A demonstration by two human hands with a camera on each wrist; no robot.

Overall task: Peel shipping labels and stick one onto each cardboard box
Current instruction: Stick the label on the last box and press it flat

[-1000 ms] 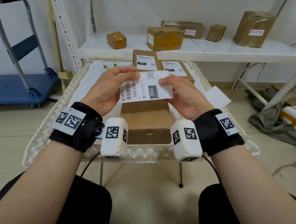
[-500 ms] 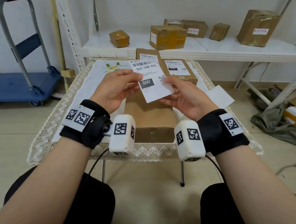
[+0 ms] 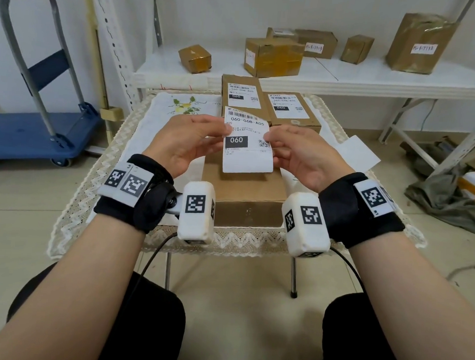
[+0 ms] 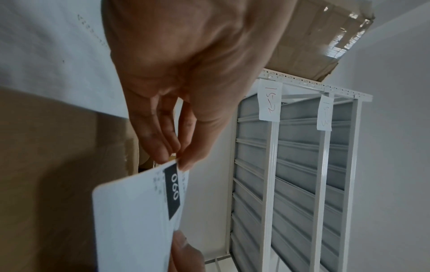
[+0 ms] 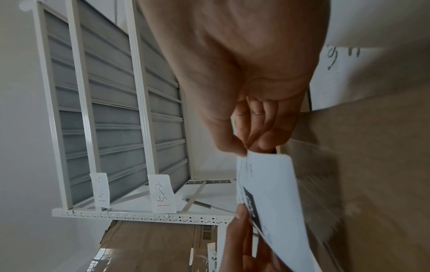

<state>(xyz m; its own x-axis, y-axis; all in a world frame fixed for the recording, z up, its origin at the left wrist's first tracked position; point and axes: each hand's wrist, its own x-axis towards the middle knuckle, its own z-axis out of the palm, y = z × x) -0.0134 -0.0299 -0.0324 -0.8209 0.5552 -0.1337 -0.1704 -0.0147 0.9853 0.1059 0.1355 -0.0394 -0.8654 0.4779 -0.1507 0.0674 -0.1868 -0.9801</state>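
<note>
A white shipping label marked 060 hangs upright above a plain cardboard box at the table's front. My left hand pinches the label's left edge between thumb and fingers. My right hand pinches its right edge, as the right wrist view shows. The label is clear of the box. Behind it lie two flat boxes that carry labels, one on the left and one on the right.
The small table has a lace cloth. A loose white sheet lies at its right edge. Several taped boxes stand on the white shelf behind. A blue hand truck stands left, and a bundle lies on the floor at right.
The label has turned from lying sideways to upright, barcode at the top, while both hands kept hold of its edges over the front box.
</note>
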